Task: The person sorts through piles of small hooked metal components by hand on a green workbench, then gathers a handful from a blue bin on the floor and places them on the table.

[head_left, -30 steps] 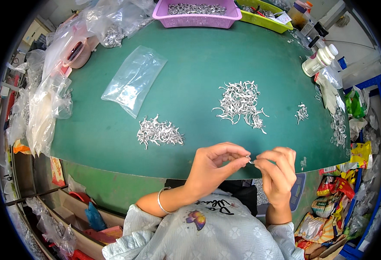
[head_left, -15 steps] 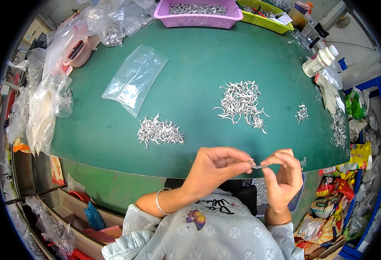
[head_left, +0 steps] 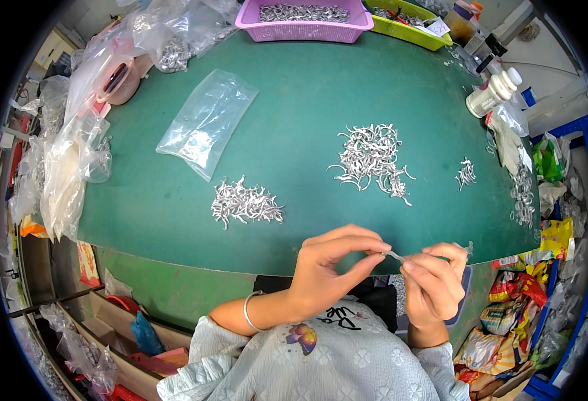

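Both hands, left hand (head_left: 327, 267) and right hand (head_left: 434, 284), pinch 1 tiny silver metal clip (head_left: 394, 254) between their fingertips, just past the green bench (head_left: 294, 134) edge. A loose pinch could drop it into the lap

A small silvery metal piece (head_left: 394, 255), thin and slightly tilted, sits pinched between both hands' fingertips above the table's near edge.
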